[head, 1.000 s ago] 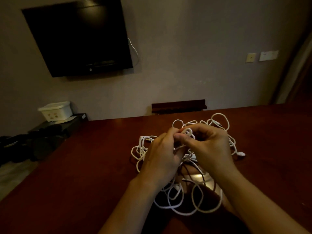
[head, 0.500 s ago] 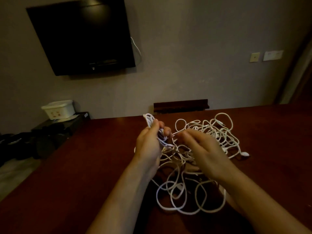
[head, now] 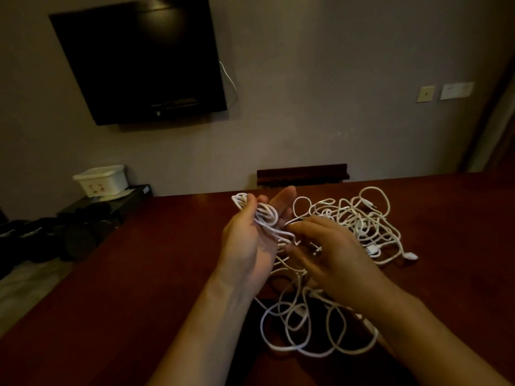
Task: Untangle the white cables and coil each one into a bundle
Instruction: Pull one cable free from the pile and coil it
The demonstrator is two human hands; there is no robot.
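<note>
Over the bench [head: 139,274], left hand [head: 248,240] is gripping looped cables [head: 362,218]; right hand [head: 328,257] is hovering, fingers relaxed.

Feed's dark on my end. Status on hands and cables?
Left hand palm up, thumb pinning a small cable bundle. Right hand over the tangle, grip unclear. Most cable loose on table, knotted. Nothing blocking.
</note>
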